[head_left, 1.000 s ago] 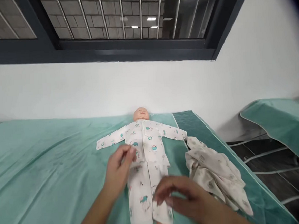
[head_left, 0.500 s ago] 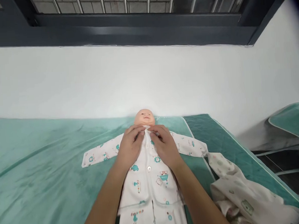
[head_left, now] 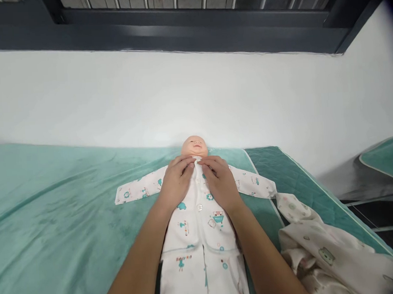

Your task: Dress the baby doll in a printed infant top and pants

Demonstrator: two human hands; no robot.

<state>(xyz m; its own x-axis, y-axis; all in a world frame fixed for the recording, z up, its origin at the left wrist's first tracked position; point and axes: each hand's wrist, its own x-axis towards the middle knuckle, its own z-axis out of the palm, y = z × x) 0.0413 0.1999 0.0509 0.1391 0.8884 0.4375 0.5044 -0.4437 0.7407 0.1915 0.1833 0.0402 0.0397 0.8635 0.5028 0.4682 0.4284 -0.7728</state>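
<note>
A baby doll (head_left: 194, 146) lies on its back, head by the wall, dressed in a white printed baby jacket (head_left: 197, 235) with its sleeves spread out. Matching white trousers (head_left: 188, 280) show below the hem. At the collar, my left hand (head_left: 180, 179) pinches the jacket's front edge on the left side. My right hand (head_left: 218, 179) grips the opposite edge, its fingertips close to the left ones. Both hands are closed on the cloth, and the top fastening is hidden under the fingers. A round button (head_left: 199, 207) shows lower on the jacket's front.
A green velvety sheet (head_left: 55, 226) covers the bed, with a darker quilted strip (head_left: 267, 165) on the right. Crumpled white printed clothing (head_left: 332, 249) lies at the right. Behind stands a white wall (head_left: 147, 101) beneath a dark window frame (head_left: 193, 36).
The camera view has shifted slightly, so the doll and clothes sit a little higher and further right. Both hands stay at the collar with their fingers slightly moved.
</note>
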